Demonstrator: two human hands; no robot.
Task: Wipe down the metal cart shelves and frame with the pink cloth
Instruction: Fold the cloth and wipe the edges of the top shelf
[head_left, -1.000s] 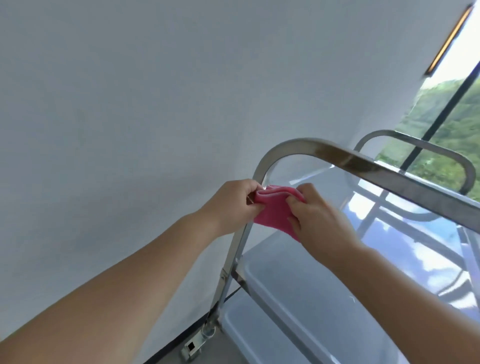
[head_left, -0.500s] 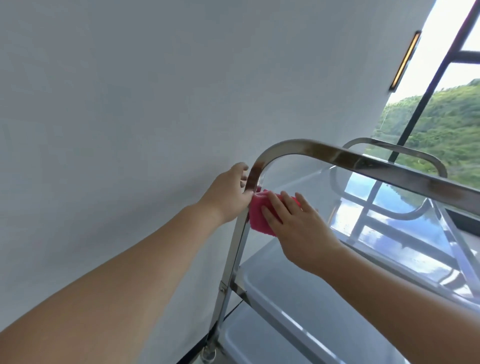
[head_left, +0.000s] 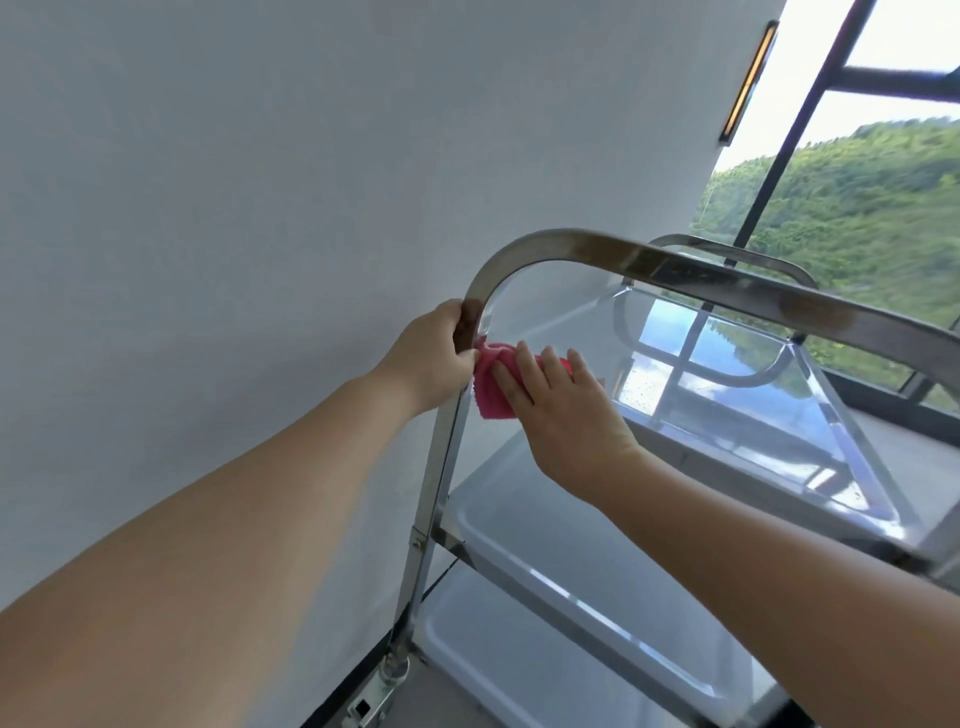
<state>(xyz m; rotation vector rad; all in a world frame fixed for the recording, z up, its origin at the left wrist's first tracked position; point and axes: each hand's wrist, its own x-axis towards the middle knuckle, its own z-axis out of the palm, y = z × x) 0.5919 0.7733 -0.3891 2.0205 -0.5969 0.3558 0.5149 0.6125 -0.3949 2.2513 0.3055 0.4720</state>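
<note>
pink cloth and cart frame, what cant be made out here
- pink cloth: head view, mostly under the right hand; its wrap round the cart frame is hidden.
- left hand fingers: head view, tips behind the cart frame.
- bottom shelf: head view, partly behind the right forearm.

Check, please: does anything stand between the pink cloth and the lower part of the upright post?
Nothing visible does. The pink cloth lies against the upright post under the right hand; below it the post is bare.
</note>
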